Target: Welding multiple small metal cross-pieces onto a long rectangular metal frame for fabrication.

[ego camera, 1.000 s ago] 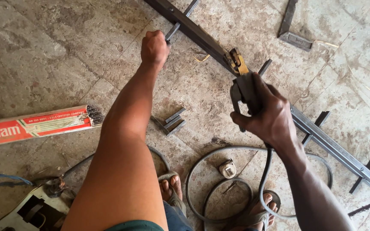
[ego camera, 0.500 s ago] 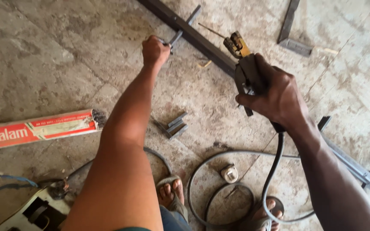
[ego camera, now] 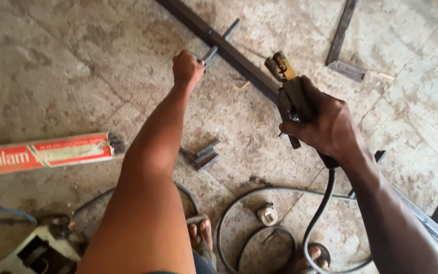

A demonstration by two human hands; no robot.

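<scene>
Here, your left hand [ego camera: 186, 67] fisted tight around a short steel crosspiece [ego camera: 218, 41] on the long dark bar [ego camera: 239, 57] lying on the concrete floor [ego camera: 67, 76], your right hand [ego camera: 325, 122] closed around the electrode holder [ego camera: 286, 81], raised just above the bar, its cable [ego camera: 320, 213] looping down near your sandalled feet.

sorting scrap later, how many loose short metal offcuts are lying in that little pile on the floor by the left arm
3, as far as shows: short grey metal pieces lying together on the concrete floor, just right of the left forearm and below the long steel bar. More could be hidden under the arm.
</scene>
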